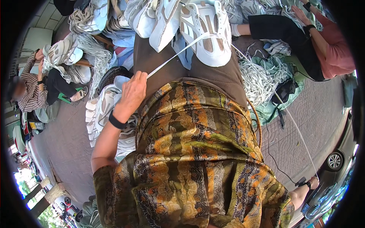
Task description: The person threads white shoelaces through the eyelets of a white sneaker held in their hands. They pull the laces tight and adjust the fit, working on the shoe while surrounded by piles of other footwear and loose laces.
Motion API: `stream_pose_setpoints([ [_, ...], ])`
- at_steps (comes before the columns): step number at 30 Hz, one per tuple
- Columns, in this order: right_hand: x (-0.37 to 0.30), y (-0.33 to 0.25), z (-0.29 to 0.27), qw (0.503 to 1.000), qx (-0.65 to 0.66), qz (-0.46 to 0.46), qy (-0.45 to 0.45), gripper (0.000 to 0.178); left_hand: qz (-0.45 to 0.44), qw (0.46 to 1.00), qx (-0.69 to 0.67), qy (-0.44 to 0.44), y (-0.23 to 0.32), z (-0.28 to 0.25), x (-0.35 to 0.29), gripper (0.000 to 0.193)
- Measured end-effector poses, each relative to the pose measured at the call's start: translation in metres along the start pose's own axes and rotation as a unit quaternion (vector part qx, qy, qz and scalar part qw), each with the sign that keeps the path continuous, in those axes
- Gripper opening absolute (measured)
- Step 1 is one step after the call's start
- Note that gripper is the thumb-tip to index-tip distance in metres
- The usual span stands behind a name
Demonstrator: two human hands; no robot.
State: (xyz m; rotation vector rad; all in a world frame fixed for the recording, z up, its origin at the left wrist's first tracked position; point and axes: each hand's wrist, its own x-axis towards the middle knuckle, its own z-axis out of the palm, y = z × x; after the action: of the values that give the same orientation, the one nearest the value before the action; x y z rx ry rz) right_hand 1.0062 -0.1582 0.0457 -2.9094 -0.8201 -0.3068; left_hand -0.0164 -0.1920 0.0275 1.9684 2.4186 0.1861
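On my lap lies a white and tan shoe upper (pixel 212 53), toe pointing toward me. A flat white shoelace (pixel 175 54) runs through its eyelets and stretches out on both sides. My left hand (pixel 134 91), closed in a pinch, grips one end of the lace left of the upper. Far out at the lower right, my right hand (pixel 314 182) is closed on the other end; its fingers are small in view. That side of the lace is pulled long and straight past my hip. More white shoe uppers (pixel 161 32) rest beside the first one on my knees.
A heap of white laces (pixel 264 81) on green cloth lies to my right, with a black bag (pixel 286 91). Stacked uppers (pixel 108 102) stand at my left. Co-workers sit left, one holding uppers (pixel 61 53), and right, in a pink top (pixel 338 49). A car (pixel 334 161) is parked behind right.
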Motion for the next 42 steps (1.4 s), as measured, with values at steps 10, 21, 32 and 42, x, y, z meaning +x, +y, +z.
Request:
stream_pose_setpoints([
  [10, -0.003, 0.002, 0.024, 0.998, 0.062, 0.024, -0.018, 0.021, -0.024, 0.999, -0.007, 0.038, -0.012, 0.013, -0.026, 0.016],
  [21, 0.079, -0.084, 0.043, 0.981, 0.183, -0.068, -0.008, 0.021, -0.212, 0.949, 0.230, 0.029, -0.151, -0.053, -0.137, 0.015],
  [32, 0.138, -0.168, 0.050, 0.916, 0.365, -0.164, -0.032, 0.022, -0.318, 0.914, 0.249, -0.029, -0.251, -0.039, -0.293, 0.011],
  [42, -0.097, -0.431, 0.000, 0.674, 0.564, -0.420, -0.228, 0.028, -0.480, 0.840, 0.248, 0.055, -0.362, -0.063, -0.421, 0.027],
])
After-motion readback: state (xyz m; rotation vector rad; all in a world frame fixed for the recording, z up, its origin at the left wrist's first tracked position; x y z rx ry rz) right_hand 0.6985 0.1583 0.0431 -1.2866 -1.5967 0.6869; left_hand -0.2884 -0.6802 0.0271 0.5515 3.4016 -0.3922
